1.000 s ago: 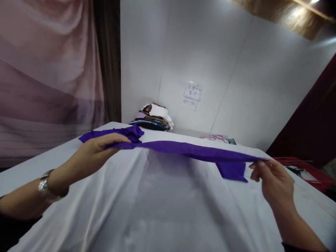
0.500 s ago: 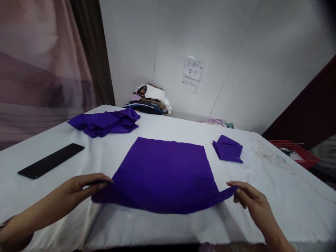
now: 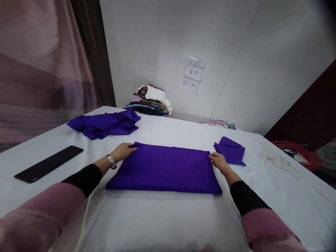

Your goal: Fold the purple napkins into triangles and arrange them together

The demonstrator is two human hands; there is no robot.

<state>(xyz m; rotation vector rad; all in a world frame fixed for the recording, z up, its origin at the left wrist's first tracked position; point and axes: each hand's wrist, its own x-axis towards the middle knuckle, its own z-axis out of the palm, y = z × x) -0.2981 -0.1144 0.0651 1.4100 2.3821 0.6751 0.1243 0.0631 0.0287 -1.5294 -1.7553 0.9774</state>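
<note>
- Left hand [image 3: 123,152] and right hand [image 3: 218,161] apparently pinch the far corners of a folded purple cloth [image 3: 165,169] mid-table [image 3: 162,224].
- A phone [image 3: 48,163] lies near the left edge.

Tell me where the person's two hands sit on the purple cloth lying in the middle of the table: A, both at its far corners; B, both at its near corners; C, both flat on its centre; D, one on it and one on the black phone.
A: the left hand rests at the far left corner of the folded purple cloth and the right hand at its far right corner, with the near corners untouched.
</note>
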